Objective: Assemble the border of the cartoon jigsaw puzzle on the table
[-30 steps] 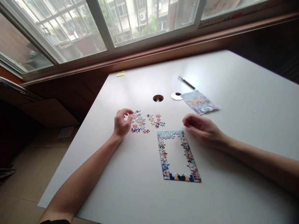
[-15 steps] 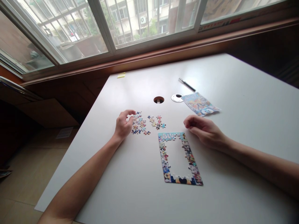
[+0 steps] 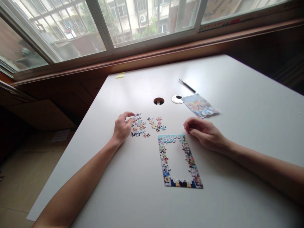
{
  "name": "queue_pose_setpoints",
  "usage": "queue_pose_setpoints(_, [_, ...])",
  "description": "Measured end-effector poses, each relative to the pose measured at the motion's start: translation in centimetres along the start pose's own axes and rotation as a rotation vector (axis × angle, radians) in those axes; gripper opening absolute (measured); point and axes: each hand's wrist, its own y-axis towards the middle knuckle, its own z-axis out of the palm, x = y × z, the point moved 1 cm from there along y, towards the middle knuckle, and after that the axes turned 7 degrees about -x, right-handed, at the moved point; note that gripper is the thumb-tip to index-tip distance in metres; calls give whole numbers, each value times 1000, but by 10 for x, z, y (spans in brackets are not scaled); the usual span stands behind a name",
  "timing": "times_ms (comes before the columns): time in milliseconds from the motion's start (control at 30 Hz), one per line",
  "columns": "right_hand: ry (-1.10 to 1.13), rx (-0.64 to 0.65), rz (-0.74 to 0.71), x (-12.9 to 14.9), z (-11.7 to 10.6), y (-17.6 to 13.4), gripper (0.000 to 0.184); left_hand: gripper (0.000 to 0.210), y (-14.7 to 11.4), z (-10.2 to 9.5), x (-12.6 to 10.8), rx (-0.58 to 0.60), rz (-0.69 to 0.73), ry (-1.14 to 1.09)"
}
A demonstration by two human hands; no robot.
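Loose jigsaw pieces (image 3: pixel 139 126) lie in a cluster on the white table, with a smaller group of pieces (image 3: pixel 157 124) just to its right. My left hand (image 3: pixel 123 127) rests at the cluster's left edge, thumb and index finger apart, the index fingertip by the uppermost pieces. Nearer to me lies a partly assembled jigsaw puzzle (image 3: pixel 163 160), a colourful rectangular border around a bare white middle. Beyond its upper right corner, my right hand (image 3: pixel 204 132) lies on its side with curled fingers. Whatever may be between those fingertips is hidden.
A crumpled colourful picture sheet (image 3: pixel 200 105) lies beyond my right hand, with a dark pen (image 3: pixel 187 85) behind it. The table has a round hole (image 3: pixel 159 101) and a metal ring cover (image 3: pixel 177 99). Yellow tape (image 3: pixel 120 75) marks the far left edge, below the window.
The whole view has shifted slightly, so everything appears a little further left. Both hands keep nearly the same places and poses beside the pieces and the puzzle.
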Motion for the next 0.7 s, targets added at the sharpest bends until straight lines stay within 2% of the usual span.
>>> queue_pose_setpoints(700, [-69,23,2,2,-1,0,16,23,1,0,-2,-6,-7,-22])
